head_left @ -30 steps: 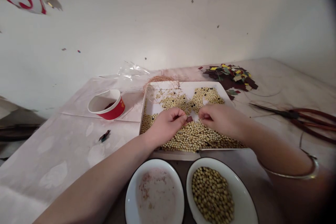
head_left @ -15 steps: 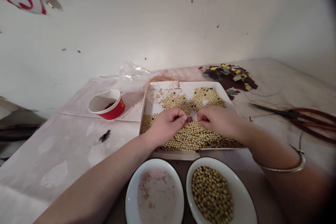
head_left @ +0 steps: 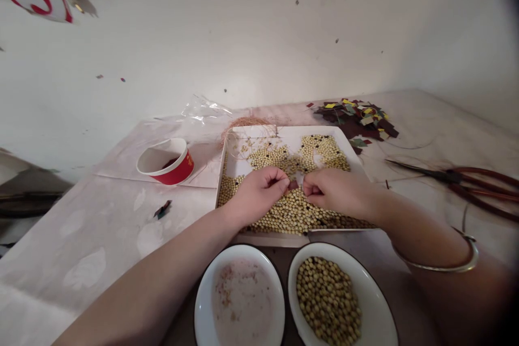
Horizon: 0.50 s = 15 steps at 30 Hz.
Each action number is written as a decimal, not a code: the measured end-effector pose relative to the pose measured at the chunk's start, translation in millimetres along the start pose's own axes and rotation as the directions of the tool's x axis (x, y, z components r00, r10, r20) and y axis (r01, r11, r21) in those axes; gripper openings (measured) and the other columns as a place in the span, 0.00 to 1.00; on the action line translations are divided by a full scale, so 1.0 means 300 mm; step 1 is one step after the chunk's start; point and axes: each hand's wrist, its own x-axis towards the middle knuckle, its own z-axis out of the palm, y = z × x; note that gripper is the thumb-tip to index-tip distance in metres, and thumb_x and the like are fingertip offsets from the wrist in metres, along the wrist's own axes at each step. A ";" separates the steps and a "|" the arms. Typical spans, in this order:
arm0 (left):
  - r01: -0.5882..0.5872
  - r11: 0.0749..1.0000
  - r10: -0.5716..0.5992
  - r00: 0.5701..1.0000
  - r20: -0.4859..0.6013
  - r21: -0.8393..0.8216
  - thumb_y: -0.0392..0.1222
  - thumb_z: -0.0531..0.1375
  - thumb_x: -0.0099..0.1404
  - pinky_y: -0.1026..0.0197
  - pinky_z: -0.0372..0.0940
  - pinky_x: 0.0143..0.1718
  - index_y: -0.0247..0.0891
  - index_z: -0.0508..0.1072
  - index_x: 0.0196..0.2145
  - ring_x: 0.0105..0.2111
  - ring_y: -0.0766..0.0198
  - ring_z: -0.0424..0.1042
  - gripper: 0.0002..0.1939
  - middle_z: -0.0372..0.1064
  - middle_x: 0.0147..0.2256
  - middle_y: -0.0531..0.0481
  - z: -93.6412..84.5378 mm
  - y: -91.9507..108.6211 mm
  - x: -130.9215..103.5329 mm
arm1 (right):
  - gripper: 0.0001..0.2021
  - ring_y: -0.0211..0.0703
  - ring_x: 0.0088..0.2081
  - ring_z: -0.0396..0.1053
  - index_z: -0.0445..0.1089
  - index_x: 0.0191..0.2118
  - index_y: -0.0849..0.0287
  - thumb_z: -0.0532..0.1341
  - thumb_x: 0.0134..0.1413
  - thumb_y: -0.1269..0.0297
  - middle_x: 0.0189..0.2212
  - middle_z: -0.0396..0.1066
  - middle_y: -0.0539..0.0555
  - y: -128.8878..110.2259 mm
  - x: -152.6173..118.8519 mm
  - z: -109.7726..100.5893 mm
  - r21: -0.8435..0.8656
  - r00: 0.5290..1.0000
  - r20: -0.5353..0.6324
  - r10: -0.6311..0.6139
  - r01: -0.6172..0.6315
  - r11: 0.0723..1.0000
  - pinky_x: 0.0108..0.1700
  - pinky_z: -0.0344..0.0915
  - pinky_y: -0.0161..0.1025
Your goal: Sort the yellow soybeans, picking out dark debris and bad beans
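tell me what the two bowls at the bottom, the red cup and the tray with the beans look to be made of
The two bowls look like glazed ceramic or enamel: white, glossy, with a thin dark rim. The red cup seems to be coated paper, with a rolled white lip and thin wall. The tray looks like white cardboard, a matte box lid with folded low sides.

The fingers (head_left: 284, 184) of both hands are pinching something too small to identify over the beans. The picture's bottom edge is cutting off both white bowls (head_left: 239, 303), and its right edge the scissors (head_left: 478, 186).
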 end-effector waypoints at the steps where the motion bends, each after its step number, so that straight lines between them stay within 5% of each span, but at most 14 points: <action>1: 0.004 1.000 -0.004 1.000 0.000 -0.001 0.40 0.51 0.61 0.67 0.54 0.27 0.36 0.64 0.25 0.25 0.69 0.57 0.09 0.58 0.23 0.55 0.000 0.001 0.000 | 0.03 0.37 0.23 0.61 0.66 0.24 0.59 0.58 0.46 0.70 0.20 0.67 0.49 -0.001 -0.002 -0.004 0.005 1.000 -0.002 -0.002 0.002 1.000 0.24 0.51 0.34; 9: -0.009 0.999 0.009 1.000 0.009 -0.046 0.41 0.51 0.61 0.68 0.53 0.26 0.36 0.64 0.25 0.24 0.70 0.56 0.09 0.57 0.23 0.56 0.002 -0.006 -0.002 | 0.05 0.34 0.22 0.59 0.65 0.25 0.58 0.58 0.49 0.66 0.19 0.63 0.46 -0.075 -0.042 -0.063 0.133 0.975 -0.190 -0.112 0.139 0.981 0.23 0.52 0.33; 15: -0.036 0.999 0.037 0.999 0.036 -0.032 0.42 0.51 0.62 0.67 0.53 0.27 0.35 0.65 0.27 0.26 0.69 0.57 0.09 0.59 0.24 0.55 0.003 -0.018 -0.002 | 0.04 0.37 0.27 0.60 0.65 0.26 0.58 0.59 0.50 0.68 0.24 0.65 0.48 -0.118 -0.041 -0.046 0.043 0.952 -0.277 -0.128 0.145 0.988 0.28 0.53 0.34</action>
